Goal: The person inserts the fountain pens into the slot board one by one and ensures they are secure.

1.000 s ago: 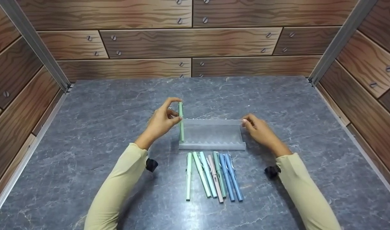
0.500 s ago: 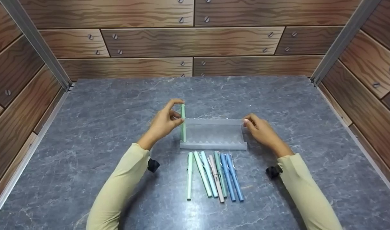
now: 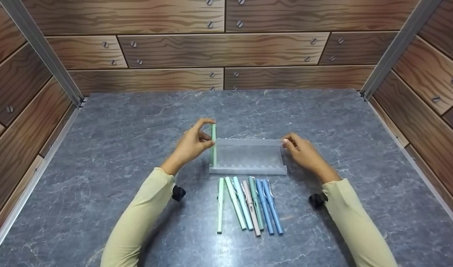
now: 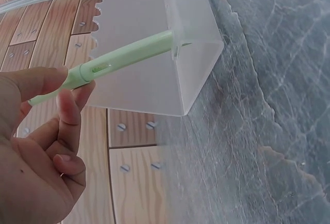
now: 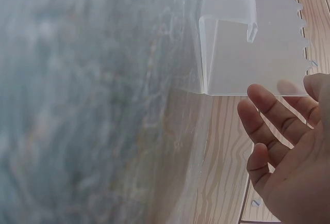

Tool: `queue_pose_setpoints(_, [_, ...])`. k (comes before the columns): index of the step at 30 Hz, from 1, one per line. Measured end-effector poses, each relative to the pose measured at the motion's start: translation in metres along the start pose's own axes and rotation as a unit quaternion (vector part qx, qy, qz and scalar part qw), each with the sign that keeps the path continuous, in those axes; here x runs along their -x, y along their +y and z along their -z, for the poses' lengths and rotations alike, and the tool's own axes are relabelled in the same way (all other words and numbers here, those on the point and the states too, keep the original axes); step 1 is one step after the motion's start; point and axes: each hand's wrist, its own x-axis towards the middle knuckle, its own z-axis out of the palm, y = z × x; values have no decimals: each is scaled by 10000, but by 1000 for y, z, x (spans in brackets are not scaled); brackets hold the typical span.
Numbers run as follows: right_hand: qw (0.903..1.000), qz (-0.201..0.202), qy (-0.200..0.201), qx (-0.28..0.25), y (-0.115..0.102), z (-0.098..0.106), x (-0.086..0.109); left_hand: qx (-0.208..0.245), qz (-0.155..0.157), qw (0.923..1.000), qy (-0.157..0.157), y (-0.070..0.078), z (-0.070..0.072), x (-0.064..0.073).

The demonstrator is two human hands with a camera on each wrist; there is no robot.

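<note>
A light green pen (image 3: pixel 213 148) stands steeply tilted at the left end of a frosted clear pen rack (image 3: pixel 248 155). My left hand (image 3: pixel 193 142) pinches its upper part between thumb and fingers, the index finger reaching to the top end. In the left wrist view, the pen's lower end (image 4: pixel 160 43) passes into the rack's front trough (image 4: pixel 198 64). At the opposite end, my right hand (image 3: pixel 298 150) pinches the rack's upper right corner. From the right wrist, one fingertip (image 5: pixel 289 87) shows behind the translucent panel (image 5: pixel 273 53), the thumb in front.
In front of the rack lie several capped pens: light green (image 3: pixel 220 205), mint (image 3: pixel 243 203), greyish pink (image 3: pixel 251 209), dark green (image 3: pixel 256 204) and blue (image 3: pixel 272 207). Wood-patterned walls (image 3: pixel 226 50) enclose the dark marbled table (image 3: pixel 137 122) at the back and sides.
My left hand has moved slightly down with the green pen, whose lower end sits at the rack's front ledge. The right hand stays on the rack's corner.
</note>
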Motion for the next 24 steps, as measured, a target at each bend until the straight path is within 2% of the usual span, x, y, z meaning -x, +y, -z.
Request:
queue_pose_setpoints(8, [9999, 117, 71, 94, -2, 0, 0, -81, 93, 9999, 52, 0, -1, 0])
queue_pose_setpoints(24, [10000, 38, 4, 78, -1, 0, 0, 138, 261, 9994, -155, -4, -2, -4])
